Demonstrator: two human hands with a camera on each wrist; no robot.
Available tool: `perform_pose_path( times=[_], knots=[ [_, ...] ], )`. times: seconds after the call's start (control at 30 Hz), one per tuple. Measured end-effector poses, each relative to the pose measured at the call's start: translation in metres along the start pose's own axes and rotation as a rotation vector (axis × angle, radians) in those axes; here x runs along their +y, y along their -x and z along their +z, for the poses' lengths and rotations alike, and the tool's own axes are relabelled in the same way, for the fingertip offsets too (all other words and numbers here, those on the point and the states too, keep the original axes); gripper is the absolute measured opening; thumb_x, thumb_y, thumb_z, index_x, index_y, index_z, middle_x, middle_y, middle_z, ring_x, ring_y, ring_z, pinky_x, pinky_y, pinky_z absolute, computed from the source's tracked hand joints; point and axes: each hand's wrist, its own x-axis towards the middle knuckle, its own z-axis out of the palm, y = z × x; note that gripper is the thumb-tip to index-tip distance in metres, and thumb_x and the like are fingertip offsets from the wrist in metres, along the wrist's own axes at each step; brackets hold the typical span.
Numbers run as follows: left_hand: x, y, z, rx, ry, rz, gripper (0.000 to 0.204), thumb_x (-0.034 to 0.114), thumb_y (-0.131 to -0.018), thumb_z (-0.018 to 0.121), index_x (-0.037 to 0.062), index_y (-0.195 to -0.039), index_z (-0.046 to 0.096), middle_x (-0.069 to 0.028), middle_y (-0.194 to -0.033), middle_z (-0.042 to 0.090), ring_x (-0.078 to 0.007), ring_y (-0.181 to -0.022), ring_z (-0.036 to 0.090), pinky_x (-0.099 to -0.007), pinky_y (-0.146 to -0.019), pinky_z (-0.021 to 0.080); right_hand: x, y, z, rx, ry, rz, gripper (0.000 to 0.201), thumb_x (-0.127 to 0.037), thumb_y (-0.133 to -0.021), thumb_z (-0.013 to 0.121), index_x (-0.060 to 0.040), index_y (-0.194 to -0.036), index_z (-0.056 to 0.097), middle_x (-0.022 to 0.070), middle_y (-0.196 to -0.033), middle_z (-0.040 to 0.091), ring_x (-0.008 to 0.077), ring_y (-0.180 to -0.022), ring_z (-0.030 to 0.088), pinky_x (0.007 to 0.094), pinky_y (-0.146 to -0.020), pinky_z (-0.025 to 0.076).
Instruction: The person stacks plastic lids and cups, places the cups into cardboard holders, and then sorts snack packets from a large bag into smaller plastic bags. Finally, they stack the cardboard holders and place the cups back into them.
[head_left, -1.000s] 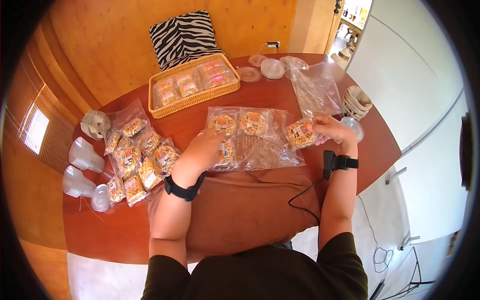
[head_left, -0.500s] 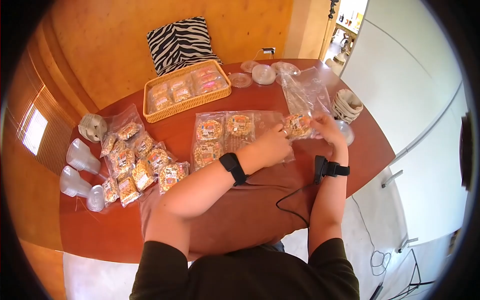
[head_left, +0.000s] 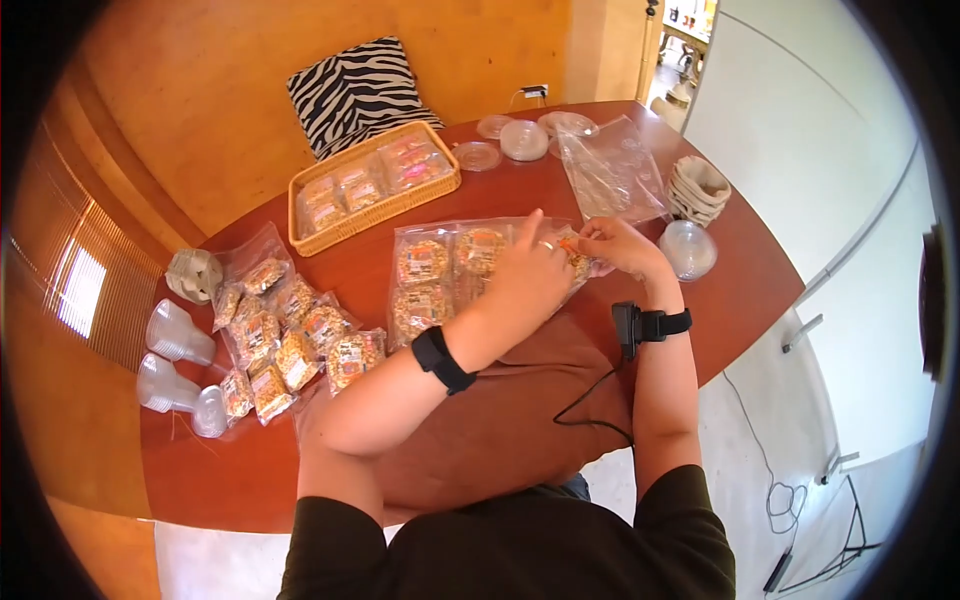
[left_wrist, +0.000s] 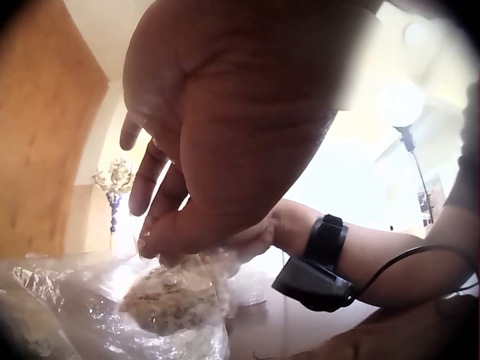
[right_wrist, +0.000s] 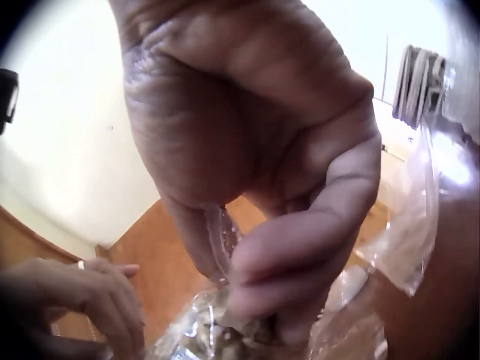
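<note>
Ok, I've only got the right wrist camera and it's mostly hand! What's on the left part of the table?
Observer: In the head view, there's a heap of snack packets there.
Operator: Yum! And are any set out neatly?
Observer: Yes, at least three more packets lie in two rows, left of the left hand. They're on or in a clear bag; I can't tell which.

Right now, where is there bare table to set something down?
Bare table shows between the wicker basket, packet pile and middle bag; below the cup stacks; and right of the right forearm, below the round clear stack. It's crowded around that pile, left hand and right hand.
</note>
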Motion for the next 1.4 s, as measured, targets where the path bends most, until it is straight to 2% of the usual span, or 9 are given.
perform_pose_path(
  times=[0.1, 0.23, 0.47, 0.57, 0.7, 0.77, 1.0, 1.3, 1.4],
  knots=[
    [0.009, 0.005, 0.015, 0.203, 0.092, -0.010, 0.016, 0.012, -0.075, 0.057, 0.0051, -0.086, 0.066, -0.0074, -0.084, 0.062, -0.0236, -0.094, 0.058, -0.0502, -0.108, 0.029, 0.020, -0.027, 0.017, 0.065, -0.157, -0.013, 0.023, -0.022, -0.084, 0.066, -0.0008, -0.088, 0.057, 0.0038, -0.076, 0.059, 0.0094, -0.063, 0.057, 0.0236, -0.050, 0.051],
    [0.015, 0.007, 0.024, 0.232, 0.215, 0.015, 0.018, 0.020, -0.081, 0.057, 0.0049, -0.080, 0.066, -0.0089, -0.086, 0.061, -0.0253, -0.092, 0.057, -0.0472, -0.099, 0.037, 0.021, -0.030, 0.026, -0.014, -0.137, -0.056, 0.021, -0.021, -0.085, 0.065, -0.0024, -0.088, 0.055, 0.0031, -0.077, 0.057, 0.0095, -0.064, 0.056, 0.0224, -0.050, 0.048],
    [0.020, 0.040, 0.005, 0.203, 0.364, -0.059, 0.048, 0.013, -0.084, 0.055, 0.0049, -0.130, 0.047, -0.0178, -0.119, 0.050, -0.0331, -0.104, 0.053, -0.0505, -0.095, 0.039, 0.005, -0.012, 0.011, -0.378, 0.131, 0.020, 0.020, -0.020, -0.086, 0.064, -0.0032, -0.094, 0.057, 0.0019, -0.084, 0.058, 0.0128, -0.074, 0.060, 0.0271, -0.059, 0.055],
    [0.015, 0.073, 0.015, 0.074, 0.288, -0.245, 0.062, 0.014, -0.082, 0.060, 0.0043, -0.138, 0.036, -0.0223, -0.136, 0.039, -0.0382, -0.117, 0.047, -0.0582, -0.095, 0.037, -0.008, -0.007, 0.030, -0.375, 0.119, 0.114, 0.021, -0.020, -0.085, 0.065, -0.0037, -0.095, 0.057, 0.0017, -0.084, 0.057, 0.0123, -0.078, 0.060, 0.0281, -0.061, 0.056],
    [-0.006, 0.116, 0.016, -0.346, 0.370, -0.545, 0.075, 0.019, -0.079, 0.067, 0.0025, -0.141, 0.029, -0.0252, -0.144, 0.029, -0.0446, -0.125, 0.039, -0.0627, -0.095, 0.035, 0.033, -0.038, 0.043, -0.353, 0.086, -0.121, 0.023, -0.021, -0.084, 0.067, -0.0036, -0.096, 0.057, 0.0008, -0.082, 0.055, 0.0134, -0.085, 0.058, 0.0298, -0.066, 0.057],
    [-0.015, 0.119, 0.011, -0.491, 0.509, -0.680, 0.076, 0.019, -0.079, 0.068, 0.0026, -0.142, 0.028, -0.0258, -0.144, 0.028, -0.0468, -0.127, 0.036, -0.0624, -0.095, 0.035, 0.002, -0.019, 0.057, -0.302, -0.060, 0.080, 0.021, -0.020, -0.084, 0.069, -0.0035, -0.092, 0.058, 0.0011, -0.083, 0.056, 0.0133, -0.084, 0.059, 0.0292, -0.070, 0.056],
    [-0.015, 0.129, 0.030, -0.400, 0.494, -0.649, 0.067, 0.011, -0.084, 0.058, 0.0037, -0.142, 0.028, -0.0267, -0.144, 0.028, -0.0488, -0.124, 0.039, -0.0602, -0.094, 0.038, -0.007, -0.010, 0.055, -0.629, 0.021, 0.114, 0.024, -0.015, -0.085, 0.069, 0.0000, -0.103, 0.064, 0.0051, -0.089, 0.064, 0.0121, -0.082, 0.060, 0.0266, -0.077, 0.050],
    [0.004, 0.131, 0.047, -0.374, 0.297, -0.592, 0.065, 0.011, -0.081, 0.058, 0.0022, -0.140, 0.032, -0.0254, -0.145, 0.029, -0.0513, -0.126, 0.036, -0.0672, -0.090, 0.036, -0.007, -0.013, 0.075, -0.710, 0.121, 0.137, 0.033, -0.010, -0.086, 0.066, 0.0011, -0.116, 0.061, 0.0068, -0.097, 0.067, 0.0135, -0.085, 0.061, 0.0271, -0.076, 0.050],
    [-0.007, 0.132, 0.028, -0.374, 0.423, -0.591, 0.065, 0.013, -0.080, 0.061, 0.0003, -0.138, 0.034, -0.0261, -0.142, 0.033, -0.0477, -0.128, 0.036, -0.0601, -0.098, 0.036, 0.004, -0.018, 0.071, -0.732, 0.203, -0.023, 0.032, -0.011, -0.086, 0.066, -0.0018, -0.116, 0.062, 0.0045, -0.095, 0.066, 0.0121, -0.083, 0.060, 0.0267, -0.076, 0.049]
  ],
)
